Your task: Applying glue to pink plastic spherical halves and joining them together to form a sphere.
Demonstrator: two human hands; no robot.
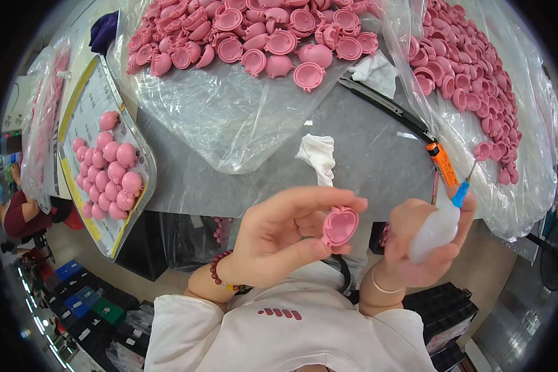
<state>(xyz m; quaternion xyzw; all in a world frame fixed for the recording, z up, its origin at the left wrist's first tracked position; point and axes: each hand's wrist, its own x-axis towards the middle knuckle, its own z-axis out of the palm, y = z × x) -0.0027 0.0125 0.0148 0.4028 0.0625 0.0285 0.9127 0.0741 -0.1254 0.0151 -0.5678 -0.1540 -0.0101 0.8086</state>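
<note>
Between the thumb and fingers of my left hand (279, 232) is a pink plastic half-shell (340, 225), its hollow side showing. My right hand (415, 245) is wrapped round a white squeeze bottle (436, 232) with a blue needle tip (460, 193) pointing up and away from me. The needle is apart from the half-shell. A crumpled white tissue (317, 155) lies on the grey table (378, 149) just beyond my left hand. Near the right hand, an orange-and-black utility knife (441, 163) rests at the table's right side.
Loose pink half-shells (281, 42) lie heaped on clear plastic sheeting (220, 133) at the back, with another heap (471, 68) at the right. Joined pink balls (110, 176) sit on a tray (144, 201) at the left. A second person's arm (23, 214) shows at the far left.
</note>
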